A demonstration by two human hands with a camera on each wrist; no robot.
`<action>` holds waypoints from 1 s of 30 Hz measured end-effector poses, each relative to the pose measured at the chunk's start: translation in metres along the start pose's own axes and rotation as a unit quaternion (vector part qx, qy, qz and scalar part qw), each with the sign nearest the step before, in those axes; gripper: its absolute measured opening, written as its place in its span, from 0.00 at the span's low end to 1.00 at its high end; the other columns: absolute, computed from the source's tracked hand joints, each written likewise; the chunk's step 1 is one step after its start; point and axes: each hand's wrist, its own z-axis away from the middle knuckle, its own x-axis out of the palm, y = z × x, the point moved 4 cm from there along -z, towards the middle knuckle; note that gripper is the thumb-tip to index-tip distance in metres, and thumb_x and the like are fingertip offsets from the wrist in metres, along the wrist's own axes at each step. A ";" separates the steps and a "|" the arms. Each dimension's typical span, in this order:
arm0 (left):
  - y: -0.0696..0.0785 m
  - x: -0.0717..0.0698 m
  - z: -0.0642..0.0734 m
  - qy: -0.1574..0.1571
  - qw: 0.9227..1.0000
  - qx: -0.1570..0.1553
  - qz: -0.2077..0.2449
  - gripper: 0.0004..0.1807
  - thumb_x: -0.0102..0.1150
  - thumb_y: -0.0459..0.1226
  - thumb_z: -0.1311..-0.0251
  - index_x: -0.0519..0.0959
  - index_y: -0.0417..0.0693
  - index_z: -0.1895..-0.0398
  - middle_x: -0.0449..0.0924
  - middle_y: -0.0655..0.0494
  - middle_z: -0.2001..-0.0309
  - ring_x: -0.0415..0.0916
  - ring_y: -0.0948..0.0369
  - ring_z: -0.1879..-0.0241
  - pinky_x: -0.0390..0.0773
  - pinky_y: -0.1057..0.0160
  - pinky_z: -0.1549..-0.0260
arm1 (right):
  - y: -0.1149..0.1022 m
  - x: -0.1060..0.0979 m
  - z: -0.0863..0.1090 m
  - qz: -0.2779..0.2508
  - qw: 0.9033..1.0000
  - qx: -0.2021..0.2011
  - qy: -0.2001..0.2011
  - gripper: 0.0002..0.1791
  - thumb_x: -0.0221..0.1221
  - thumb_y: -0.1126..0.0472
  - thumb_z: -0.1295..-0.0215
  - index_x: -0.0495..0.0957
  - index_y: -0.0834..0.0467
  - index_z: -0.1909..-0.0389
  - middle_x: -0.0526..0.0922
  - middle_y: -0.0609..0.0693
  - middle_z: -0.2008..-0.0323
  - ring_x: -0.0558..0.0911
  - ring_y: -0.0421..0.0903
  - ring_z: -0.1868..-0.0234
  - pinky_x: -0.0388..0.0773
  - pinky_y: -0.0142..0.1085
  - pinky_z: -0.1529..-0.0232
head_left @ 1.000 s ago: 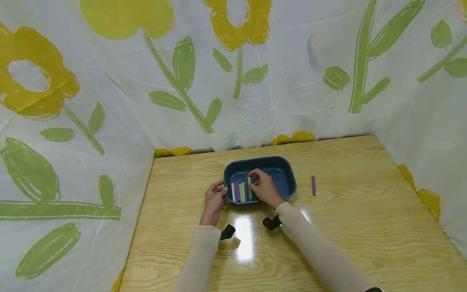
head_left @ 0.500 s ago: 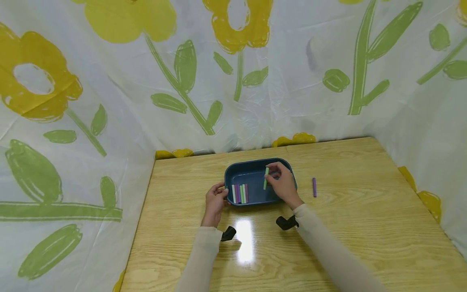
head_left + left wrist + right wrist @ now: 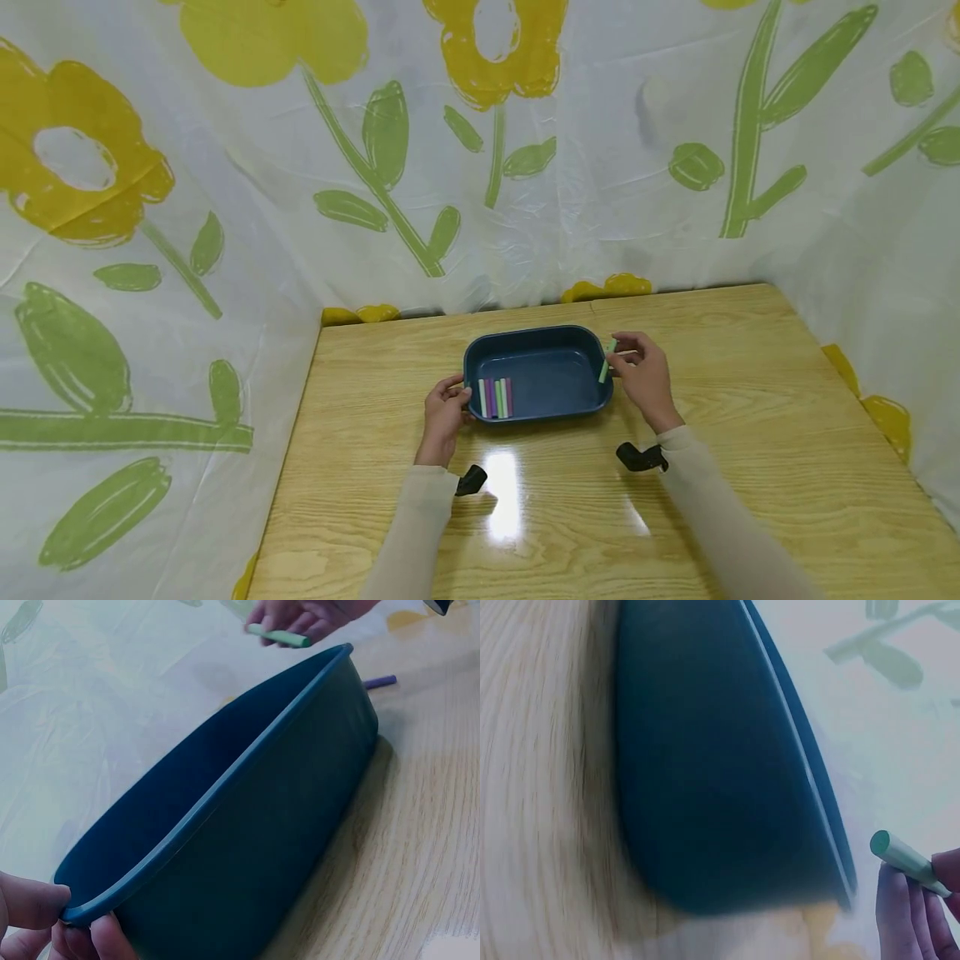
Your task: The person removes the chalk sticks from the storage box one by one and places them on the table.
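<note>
A dark blue tray (image 3: 547,414) stands on the wooden table, with several chalk sticks (image 3: 496,398) in white, purple, green and mauve lined up side by side in its near left corner. My left hand (image 3: 442,415) pinches the tray's left rim between thumb and fingers, which the left wrist view shows close up. My right hand (image 3: 647,379) holds a green chalk stick (image 3: 607,363) between thumb and fingertips, over the tray's right end. In the right wrist view the green chalk (image 3: 904,859) sticks out from the fingers, beyond the tray's rim.
A purple chalk stick (image 3: 380,682) lies on the table past the tray's right end; in the head view my right hand hides it. White cloth (image 3: 577,183) printed with yellow flowers hangs behind the table (image 3: 360,375) and along its sides.
My right hand has lifted the green chalk from the end of the row and carried it rightward across the tray to its right rim. My left hand has stayed on the left rim.
</note>
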 end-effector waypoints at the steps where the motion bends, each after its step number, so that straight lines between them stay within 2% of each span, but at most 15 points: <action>1: 0.000 0.000 0.000 0.000 1.000 0.000 0.000 0.19 0.57 0.28 0.25 0.73 0.34 0.33 0.72 0.53 0.59 0.74 0.60 0.67 0.78 0.65 0.71 | 0.002 -0.005 0.000 -0.002 1.000 0.000 0.002 0.19 0.60 0.73 0.25 0.74 0.71 0.37 0.78 0.68 0.48 0.83 0.33 0.63 0.86 0.31 0.62; 6: 0.000 0.000 0.000 -0.001 1.000 0.000 0.001 0.19 0.57 0.28 0.24 0.73 0.34 0.33 0.72 0.53 0.59 0.73 0.59 0.66 0.79 0.65 0.70 | 0.009 -0.027 0.002 -0.010 1.000 0.010 0.012 0.20 0.59 0.72 0.24 0.72 0.71 0.35 0.77 0.66 0.48 0.84 0.33 0.63 0.85 0.28 0.66; 10: 0.001 0.001 0.001 -0.002 1.000 -0.001 0.004 0.20 0.57 0.28 0.24 0.73 0.34 0.33 0.72 0.53 0.59 0.73 0.59 0.66 0.79 0.64 0.70 | 0.015 -0.043 0.005 -0.002 0.999 0.026 0.023 0.21 0.58 0.71 0.23 0.72 0.71 0.34 0.77 0.63 0.48 0.83 0.32 0.62 0.84 0.27 0.64; 12: 0.001 0.001 0.001 -0.003 1.000 -0.002 0.004 0.20 0.57 0.28 0.24 0.73 0.34 0.33 0.72 0.53 0.59 0.73 0.59 0.66 0.78 0.64 0.71 | 0.020 -0.050 0.005 0.007 0.999 0.032 0.029 0.21 0.58 0.71 0.23 0.71 0.72 0.33 0.77 0.61 0.49 0.82 0.32 0.62 0.85 0.27 0.60; 22: 0.002 0.000 0.000 0.002 1.000 -0.009 0.002 0.18 0.56 0.28 0.24 0.74 0.36 0.34 0.73 0.52 0.58 0.74 0.59 0.66 0.78 0.65 0.71 | 0.045 -0.073 0.005 0.044 0.996 0.062 0.047 0.22 0.58 0.70 0.23 0.71 0.71 0.32 0.78 0.50 0.52 0.83 0.33 0.60 0.85 0.27 0.61; 27: 0.001 0.000 0.000 0.004 1.000 -0.009 0.001 0.18 0.56 0.28 0.24 0.74 0.37 0.34 0.73 0.52 0.58 0.74 0.58 0.65 0.78 0.65 0.70 | 0.053 -0.079 0.007 0.064 0.995 0.067 0.042 0.22 0.58 0.69 0.22 0.72 0.70 0.32 0.78 0.52 0.51 0.81 0.29 0.61 0.84 0.26 0.61; 30: 0.000 -0.001 -0.001 0.004 1.000 -0.010 0.000 0.18 0.56 0.28 0.24 0.74 0.37 0.34 0.73 0.52 0.58 0.74 0.58 0.65 0.78 0.65 0.70 | 0.058 -0.082 0.008 0.084 0.993 0.073 0.039 0.21 0.58 0.68 0.22 0.73 0.69 0.32 0.79 0.57 0.49 0.79 0.27 0.61 0.83 0.25 0.62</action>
